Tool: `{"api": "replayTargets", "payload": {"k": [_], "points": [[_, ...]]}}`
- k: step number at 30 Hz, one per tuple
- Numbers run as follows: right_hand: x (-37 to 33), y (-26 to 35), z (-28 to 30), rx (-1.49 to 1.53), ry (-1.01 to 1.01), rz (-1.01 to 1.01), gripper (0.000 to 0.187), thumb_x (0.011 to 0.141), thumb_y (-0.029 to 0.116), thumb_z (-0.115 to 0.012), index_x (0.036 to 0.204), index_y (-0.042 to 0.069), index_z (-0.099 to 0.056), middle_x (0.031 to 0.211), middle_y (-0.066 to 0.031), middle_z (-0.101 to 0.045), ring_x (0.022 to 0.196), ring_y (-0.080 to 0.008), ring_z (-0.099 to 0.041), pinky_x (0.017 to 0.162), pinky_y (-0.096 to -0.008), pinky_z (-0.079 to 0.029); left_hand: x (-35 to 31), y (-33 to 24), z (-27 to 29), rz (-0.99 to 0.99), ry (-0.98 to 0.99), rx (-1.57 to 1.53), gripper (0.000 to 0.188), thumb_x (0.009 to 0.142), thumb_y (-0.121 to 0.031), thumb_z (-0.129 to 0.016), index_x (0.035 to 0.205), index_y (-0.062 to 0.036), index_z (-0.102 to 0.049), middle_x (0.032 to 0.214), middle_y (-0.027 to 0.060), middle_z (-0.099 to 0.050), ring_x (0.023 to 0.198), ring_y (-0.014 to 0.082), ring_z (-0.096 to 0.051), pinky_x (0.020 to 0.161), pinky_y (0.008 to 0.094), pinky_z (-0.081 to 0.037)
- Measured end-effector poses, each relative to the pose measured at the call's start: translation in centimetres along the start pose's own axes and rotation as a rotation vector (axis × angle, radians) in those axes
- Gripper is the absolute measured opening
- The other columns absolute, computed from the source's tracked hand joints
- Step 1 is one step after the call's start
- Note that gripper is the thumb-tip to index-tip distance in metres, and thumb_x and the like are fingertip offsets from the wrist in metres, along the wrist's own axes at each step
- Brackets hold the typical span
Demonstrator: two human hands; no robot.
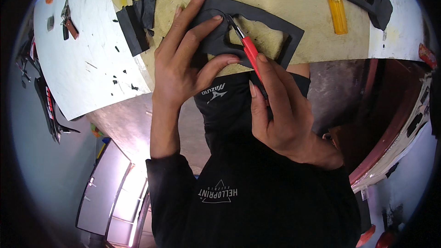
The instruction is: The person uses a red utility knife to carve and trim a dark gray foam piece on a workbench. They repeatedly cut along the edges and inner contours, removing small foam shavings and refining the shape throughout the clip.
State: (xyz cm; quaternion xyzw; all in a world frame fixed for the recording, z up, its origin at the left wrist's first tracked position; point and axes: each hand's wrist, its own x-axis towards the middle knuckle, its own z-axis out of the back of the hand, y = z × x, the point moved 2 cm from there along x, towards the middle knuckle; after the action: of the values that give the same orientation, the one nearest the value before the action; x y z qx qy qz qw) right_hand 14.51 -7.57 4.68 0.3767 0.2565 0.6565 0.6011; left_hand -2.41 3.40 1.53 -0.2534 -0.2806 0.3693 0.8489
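Note:
A dark grey foam-like sheet (294,35) with a wavy cut-out lies at the near edge of the work board. My left hand (183,57) holds it down at its left part, fingers spread over it and the thumb at its near edge. My right hand (287,115) is closed around a slim red craft knife (250,48), held like a pen. The knife's metal tip touches the sheet beside my left index fingertip, at a curved line by the opening. Part of the sheet's left side is hidden under my left hand.
The yellowish board (303,0) lies on a white table (87,78). Dark offcuts (133,27) lie left of my hand, with small scraps nearby. Farther left is a plier-like tool (69,23). A yellow lighter (336,11) and another dark cut piece (374,4) are at the right.

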Motion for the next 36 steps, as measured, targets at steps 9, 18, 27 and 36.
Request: {"api": "replayTargets", "payload": {"k": [9,18,27,36], "points": [[-0.4,1.0,-0.8,-0.166,0.037,-0.011,0.049,0.090,-0.004,-0.065,0.136,-0.011,-0.052,0.117,-0.0277,-0.062,0.100,-0.0371,-0.071,0.074,-0.0369,-0.060,-0.2,0.0,-0.2,0.004,-0.024,-0.011,0.062,0.066,-0.037,-0.089,0.113,-0.0023,-0.069,0.143,0.0229,-0.055,0.126,0.0383,-0.060,0.109,0.0534,-0.044],[0.6,1.5,-0.3,-0.154,0.151,0.037,0.056,0.084,-0.009,-0.057,0.137,-0.019,-0.044,0.107,-0.0300,-0.053,0.080,-0.0390,-0.072,0.065,-0.0388,-0.062,-0.1,0.1,-0.2,-0.001,-0.031,0.006,0.061,0.066,-0.038,-0.088,0.112,-0.0031,-0.070,0.143,0.0224,-0.056,0.124,0.0370,-0.062,0.108,0.0521,-0.046],[0.6,1.8,-0.4,-0.231,0.199,0.005,0.056,0.082,-0.004,-0.058,0.135,-0.019,-0.045,0.094,-0.0208,-0.053,0.065,-0.0255,-0.067,0.053,-0.0330,-0.059,-0.1,0.3,-0.2,-0.014,-0.016,0.023,0.062,0.066,-0.039,-0.088,0.114,-0.0040,-0.070,0.144,0.0216,-0.055,0.123,0.0363,-0.063,0.108,0.0522,-0.046],[1.3,2.7,0.5,-0.216,0.308,-0.140,0.058,0.082,-0.008,-0.063,0.137,-0.015,-0.047,0.096,-0.0208,-0.057,0.069,-0.0284,-0.068,0.054,-0.0375,-0.057,-0.2,0.2,-0.2,0.003,-0.027,0.022,0.064,0.065,-0.040,-0.088,0.115,-0.0048,-0.070,0.144,0.0211,-0.055,0.123,0.0359,-0.063,0.107,0.0518,-0.047]]}}
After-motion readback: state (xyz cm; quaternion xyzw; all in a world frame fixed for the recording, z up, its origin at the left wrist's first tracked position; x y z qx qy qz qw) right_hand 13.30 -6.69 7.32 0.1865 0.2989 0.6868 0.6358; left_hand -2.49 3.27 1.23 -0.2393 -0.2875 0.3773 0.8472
